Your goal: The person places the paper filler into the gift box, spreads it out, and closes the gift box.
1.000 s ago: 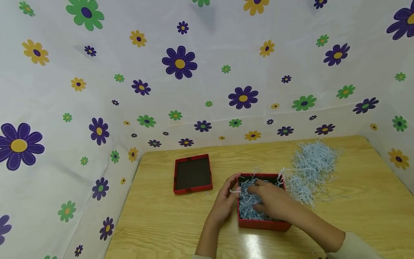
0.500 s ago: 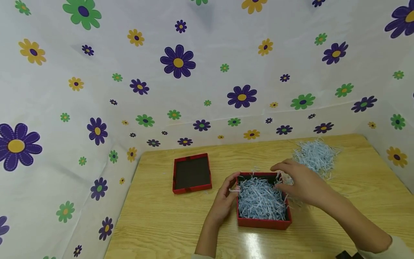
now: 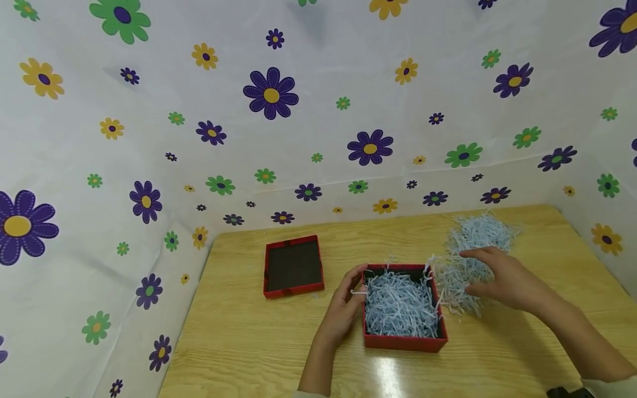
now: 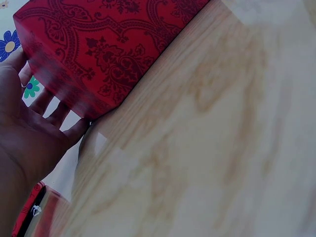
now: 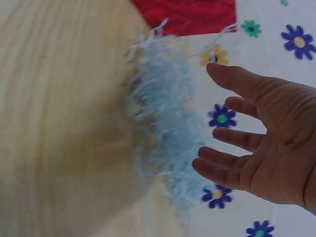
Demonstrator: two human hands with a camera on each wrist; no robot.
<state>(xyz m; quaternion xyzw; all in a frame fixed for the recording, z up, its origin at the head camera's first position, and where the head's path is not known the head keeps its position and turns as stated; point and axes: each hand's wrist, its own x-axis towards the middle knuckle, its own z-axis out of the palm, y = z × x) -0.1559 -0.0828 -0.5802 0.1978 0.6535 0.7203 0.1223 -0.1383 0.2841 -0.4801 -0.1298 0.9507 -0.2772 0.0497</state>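
An uncovered red box [image 3: 405, 344] holds pale blue shredded paper [image 3: 400, 304]. Dark ornamental print covers its red outer wall in the left wrist view. At the box's left side, my left hand [image 3: 343, 309] rests its spread fingers against the wall, with fingertips near the back corner. My right hand [image 3: 512, 282] is to the right of the box, over a loose pile of the same shredded paper [image 3: 480, 235]. Its thumb and fingers are spread apart with nothing between them, as the right wrist view shows too. A few strands stick out over the box's right rim.
The red lid [image 3: 293, 290] lies upturned to the left, its dark inside showing. A wooden table [image 3: 239, 331] carries everything, with a white flower-printed cloth [image 3: 318, 127] behind it and along both sides.
My right hand has lifted out of the box and moved right to the loose paper pile. The paper inside the box is now uncovered. My left hand stays at the box's side.
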